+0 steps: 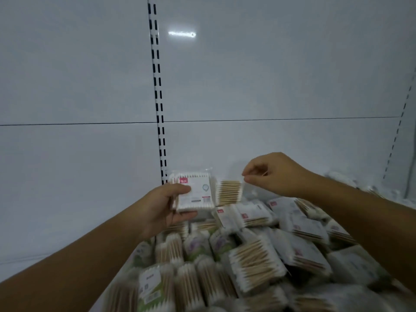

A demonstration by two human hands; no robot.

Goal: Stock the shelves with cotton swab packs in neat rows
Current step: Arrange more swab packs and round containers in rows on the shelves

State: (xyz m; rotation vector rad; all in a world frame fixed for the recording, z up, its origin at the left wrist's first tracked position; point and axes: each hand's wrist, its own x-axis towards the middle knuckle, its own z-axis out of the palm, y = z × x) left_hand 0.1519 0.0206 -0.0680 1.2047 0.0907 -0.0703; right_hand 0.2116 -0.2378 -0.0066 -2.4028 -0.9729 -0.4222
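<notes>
Now L hand (162, 206) grips labelled pack (195, 192) — R hand (274, 174) pinches 2nd pack (228, 192)

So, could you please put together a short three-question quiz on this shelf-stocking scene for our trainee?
1. True or false: the left hand holds the red-label pack.
2. The right hand pinches the wooden-stick pack by: A) its top corner, B) its bottom edge, C) its middle.
3. Fill in: the packs in the pile lie ____ (jumbled / in neat rows).

Key: 1 true; 2 A; 3 jumbled.
</notes>
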